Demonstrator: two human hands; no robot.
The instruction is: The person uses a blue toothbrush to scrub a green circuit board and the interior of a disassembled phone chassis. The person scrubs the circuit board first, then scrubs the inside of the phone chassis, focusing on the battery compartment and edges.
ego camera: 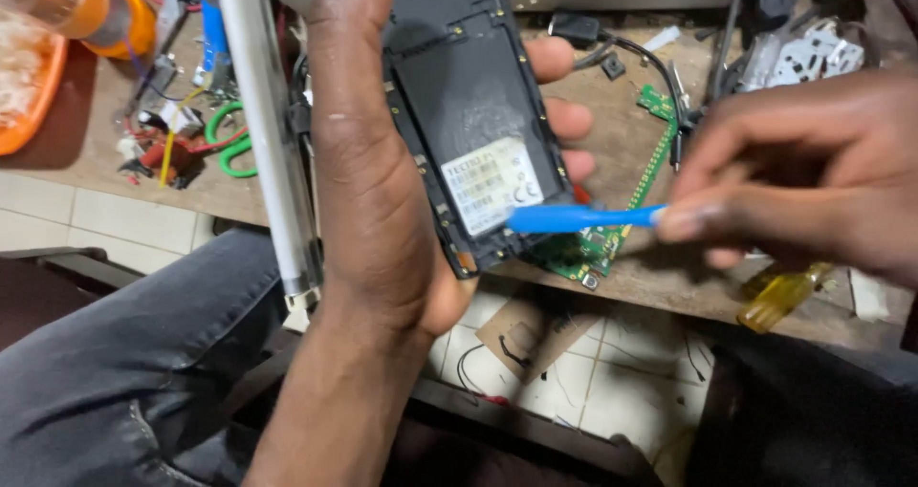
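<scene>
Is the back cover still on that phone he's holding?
No. The phone in the left hand shows its bare black inner frame and a white label, while the right hand puts a blue pry tool to its edge.

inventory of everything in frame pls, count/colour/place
phone body: 1, black, back cover off, white label, held upright in left hand
pry tool: 1, blue plastic, in right hand, tip at phone's lower right edge
circuit board: 1, green, on bench behind phone
scissors: 1, green handles, bench left
screwdriver handle: 1, yellow clear, bench front right
tube: 1, white, leaning left of phone
container: 1, orange, top left
workbench: 1, brown, cluttered with wires and metal parts
cardboard scrap: 1, brown, tiled floor
left hand: grip around phone
right hand: pinch grip on pry tool
</scene>
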